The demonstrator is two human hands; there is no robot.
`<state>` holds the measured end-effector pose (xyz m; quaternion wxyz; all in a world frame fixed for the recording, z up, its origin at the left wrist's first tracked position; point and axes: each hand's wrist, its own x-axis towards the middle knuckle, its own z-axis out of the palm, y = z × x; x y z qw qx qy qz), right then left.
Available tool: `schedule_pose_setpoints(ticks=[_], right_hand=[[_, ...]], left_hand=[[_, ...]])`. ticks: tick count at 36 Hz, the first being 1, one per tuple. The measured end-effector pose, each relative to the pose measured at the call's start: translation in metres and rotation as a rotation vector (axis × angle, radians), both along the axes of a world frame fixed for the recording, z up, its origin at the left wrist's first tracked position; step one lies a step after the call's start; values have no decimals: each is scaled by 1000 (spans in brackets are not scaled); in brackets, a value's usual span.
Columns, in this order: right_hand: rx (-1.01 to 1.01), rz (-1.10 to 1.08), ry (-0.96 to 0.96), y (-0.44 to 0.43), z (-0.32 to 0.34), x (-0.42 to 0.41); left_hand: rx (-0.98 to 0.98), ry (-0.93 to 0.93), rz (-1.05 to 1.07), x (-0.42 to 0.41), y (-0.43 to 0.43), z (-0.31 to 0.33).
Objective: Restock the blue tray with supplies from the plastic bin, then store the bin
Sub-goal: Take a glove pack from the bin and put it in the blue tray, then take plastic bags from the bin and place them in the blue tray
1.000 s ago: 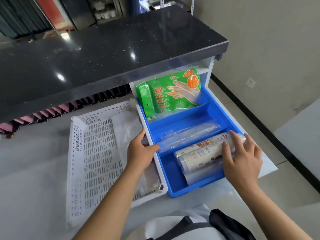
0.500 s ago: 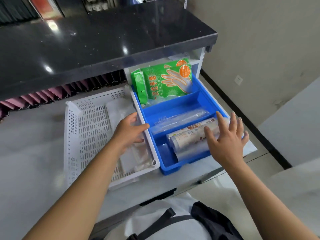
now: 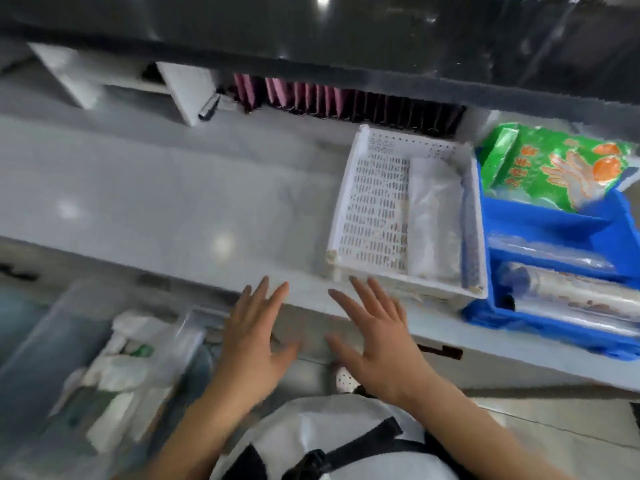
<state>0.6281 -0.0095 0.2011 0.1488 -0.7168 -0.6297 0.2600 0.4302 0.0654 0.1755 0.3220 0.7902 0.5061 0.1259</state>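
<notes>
Change noted: the right hand (image 3: 377, 341) no longer rests on the rolls (image 3: 571, 299) in the front compartment of the blue tray (image 3: 540, 223). The left hand (image 3: 252, 344) is off the tray's left rim. Both hands are now well to the left of the tray, past the white basket (image 3: 374, 209) that stands just beside it. The view has swung left and down and is blurred.

Contents observed: the rolls lie in the front compartment, clear bags in the middle one, and a green glove packet (image 3: 561, 168) at the back. The tray sits on the tabletop (image 3: 156, 202). A clear plastic bin (image 3: 52, 327) holding white packets shows far left of the tray and lower than the tabletop.

Assessment: the rolls appear placed. The hands seem bound for the bin, whether for more stock or to store it cannot be told.

Pose: both hands are spread flat, palms down, fingers apart, holding nothing, side by side over the tabletop's near edge.
</notes>
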Motion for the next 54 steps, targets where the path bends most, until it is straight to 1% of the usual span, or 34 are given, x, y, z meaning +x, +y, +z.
schedule_pose_setpoints(ticks=[3, 5, 8, 13, 16, 20, 23, 28, 35, 37, 40, 42, 45, 50, 52, 54], right_hand=[[-128, 210, -38, -2, -11, -45], [-186, 299, -51, -1, -15, -73], [-219, 396, -62, 5, -18, -119], [-221, 602, -74, 12, -24, -196], [-232, 751, -63, 12, -24, -234], [-243, 831, -43, 16, -22, -259], [-293, 820, -42, 28, -26, -267], [-362, 833, -96, 74, -41, -294], [-413, 846, -47, 171, -90, -378], [-459, 802, -18, 201, -114, -406], [-574, 744, -56, 238, -161, -443], [-665, 709, -92, 258, -197, -464], [-753, 632, -119, 281, -249, -489], [-919, 413, -112, 297, -321, -513], [-955, 347, -123, 303, -344, -523], [-949, 318, -137, 308, -365, -531]], left_hand=[[-106, 119, 129, -71, -29, -17], [-167, 143, 239, -109, -50, -24], [-238, 92, 405, -156, -80, -30], [-255, 40, 589, -222, -123, -40], [-286, 22, 691, -251, -143, -50], [-329, -28, 791, -272, -154, -65], [-387, -82, 858, -284, -152, -77], [-465, -82, 954, -309, -139, -95], [-623, -3, 1122, -355, -111, -119], [-694, 41, 1148, -368, -98, -127], [-788, 91, 1158, -382, -79, -138], [-790, 59, 1214, -390, -63, -147], [-758, -12, 1373, -398, -38, -163], [-837, -166, 1655, -398, -13, -187], [-851, -165, 1695, -395, -8, -194], [-848, -141, 1699, -392, -5, -200]])
